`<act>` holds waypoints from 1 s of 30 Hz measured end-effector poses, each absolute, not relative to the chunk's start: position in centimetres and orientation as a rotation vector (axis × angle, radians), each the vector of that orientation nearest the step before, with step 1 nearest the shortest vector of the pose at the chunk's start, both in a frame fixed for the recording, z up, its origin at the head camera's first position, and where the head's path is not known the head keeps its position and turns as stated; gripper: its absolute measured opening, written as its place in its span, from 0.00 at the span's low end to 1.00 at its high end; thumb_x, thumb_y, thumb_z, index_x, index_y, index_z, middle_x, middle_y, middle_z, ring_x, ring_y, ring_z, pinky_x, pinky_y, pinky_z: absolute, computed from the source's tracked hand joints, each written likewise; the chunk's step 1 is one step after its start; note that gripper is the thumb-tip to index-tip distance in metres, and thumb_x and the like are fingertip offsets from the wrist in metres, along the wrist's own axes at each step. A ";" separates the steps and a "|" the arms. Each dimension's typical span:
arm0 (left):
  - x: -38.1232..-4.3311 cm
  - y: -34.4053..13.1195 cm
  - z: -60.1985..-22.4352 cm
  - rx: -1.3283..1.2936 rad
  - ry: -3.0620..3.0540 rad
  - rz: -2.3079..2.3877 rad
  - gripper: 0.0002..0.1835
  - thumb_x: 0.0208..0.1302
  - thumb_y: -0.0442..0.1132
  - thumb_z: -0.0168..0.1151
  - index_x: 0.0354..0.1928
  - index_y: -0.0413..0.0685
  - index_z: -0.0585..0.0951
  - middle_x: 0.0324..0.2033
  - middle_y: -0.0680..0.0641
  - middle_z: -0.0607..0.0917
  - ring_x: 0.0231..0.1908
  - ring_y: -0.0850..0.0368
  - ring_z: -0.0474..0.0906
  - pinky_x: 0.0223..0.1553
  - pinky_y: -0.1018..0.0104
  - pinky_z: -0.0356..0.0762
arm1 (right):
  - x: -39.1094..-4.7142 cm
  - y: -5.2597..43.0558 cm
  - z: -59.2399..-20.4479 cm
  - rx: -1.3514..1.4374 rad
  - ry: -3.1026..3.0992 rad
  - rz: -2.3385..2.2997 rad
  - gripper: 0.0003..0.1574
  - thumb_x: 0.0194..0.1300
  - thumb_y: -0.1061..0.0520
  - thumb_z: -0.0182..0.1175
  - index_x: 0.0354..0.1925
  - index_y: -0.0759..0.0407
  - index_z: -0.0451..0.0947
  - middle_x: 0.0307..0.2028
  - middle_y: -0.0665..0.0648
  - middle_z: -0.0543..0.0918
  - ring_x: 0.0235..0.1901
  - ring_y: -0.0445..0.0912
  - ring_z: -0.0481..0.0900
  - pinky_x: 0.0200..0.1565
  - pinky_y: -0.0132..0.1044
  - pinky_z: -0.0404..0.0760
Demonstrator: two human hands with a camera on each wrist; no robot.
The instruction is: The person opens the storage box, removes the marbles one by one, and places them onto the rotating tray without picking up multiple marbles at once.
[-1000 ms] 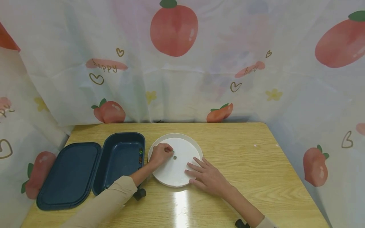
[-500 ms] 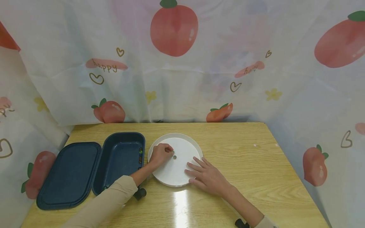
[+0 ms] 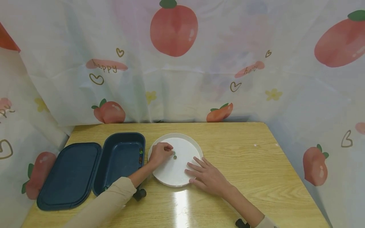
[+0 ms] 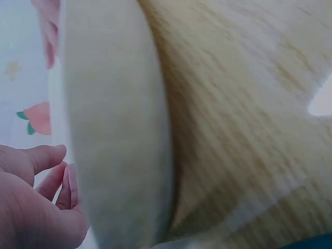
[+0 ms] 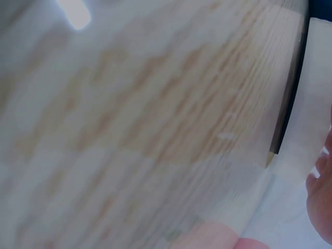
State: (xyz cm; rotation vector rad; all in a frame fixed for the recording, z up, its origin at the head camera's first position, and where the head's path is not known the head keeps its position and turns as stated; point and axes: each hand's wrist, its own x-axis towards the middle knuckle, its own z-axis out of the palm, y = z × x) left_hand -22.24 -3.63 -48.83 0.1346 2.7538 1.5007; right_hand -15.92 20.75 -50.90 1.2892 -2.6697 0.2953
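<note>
A round white tray (image 3: 178, 175) lies on the table in the head view. Two small greenish marbles, a nearer marble (image 3: 175, 157) and a farther marble (image 3: 174, 153), sit close together near its middle. My left hand (image 3: 160, 154) is over the tray's left part, fingertips just beside the farther marble. In the left wrist view a gap shows between thumb and fingers of the left hand (image 4: 36, 202), and I see nothing held. With fingers spread, my right hand (image 3: 210, 180) rests at the tray's right rim. Its wrist view catches only part of that hand (image 5: 320, 202).
Left of the tray stands a dark blue box (image 3: 118, 158), with several coloured marbles (image 3: 140, 155) lined along its right side. Its flat dark blue lid (image 3: 69, 175) lies farther left. A fruit-printed curtain (image 3: 182, 82) hangs behind the wooden table (image 3: 239, 145).
The left fingertips have drawn back slightly, and the farther marble, earlier mostly hidden at them, now shows beside the other one. The right hand has not moved.
</note>
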 end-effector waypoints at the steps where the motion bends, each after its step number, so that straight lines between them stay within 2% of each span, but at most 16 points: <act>1: -22.2 -3.6 -48.6 0.148 2.754 1.516 0.04 0.52 0.32 0.67 0.32 0.41 0.84 0.24 0.51 0.83 0.28 0.59 0.79 0.32 0.66 0.76 | -15.9 20.8 -50.9 1.290 -2.670 0.300 0.26 0.68 0.38 0.44 0.60 0.43 0.72 0.62 0.47 0.67 0.66 0.51 0.54 0.63 0.52 0.50; 15: -20.6 -4.6 -43.6 0.240 2.634 1.658 0.07 0.54 0.35 0.67 0.37 0.44 0.84 0.30 0.52 0.83 0.32 0.59 0.79 0.34 0.66 0.77 | -16.0 20.9 -51.0 1.285 -2.662 0.325 0.26 0.69 0.38 0.45 0.60 0.42 0.71 0.62 0.47 0.68 0.65 0.52 0.56 0.62 0.53 0.51; 21: -20.3 -6.9 -41.9 0.221 2.633 1.688 0.08 0.55 0.38 0.67 0.39 0.48 0.84 0.32 0.52 0.84 0.35 0.59 0.80 0.36 0.64 0.76 | -15.9 20.8 -51.0 1.289 -2.656 0.308 0.26 0.69 0.38 0.44 0.61 0.43 0.71 0.62 0.47 0.68 0.66 0.52 0.55 0.62 0.53 0.51; 30: -21.3 -11.7 -42.0 0.157 2.730 1.562 0.10 0.57 0.40 0.65 0.41 0.46 0.83 0.35 0.50 0.84 0.37 0.56 0.79 0.37 0.61 0.77 | -15.9 20.8 -51.1 1.287 -2.640 0.357 0.26 0.68 0.39 0.46 0.60 0.44 0.72 0.62 0.48 0.68 0.66 0.51 0.55 0.62 0.53 0.51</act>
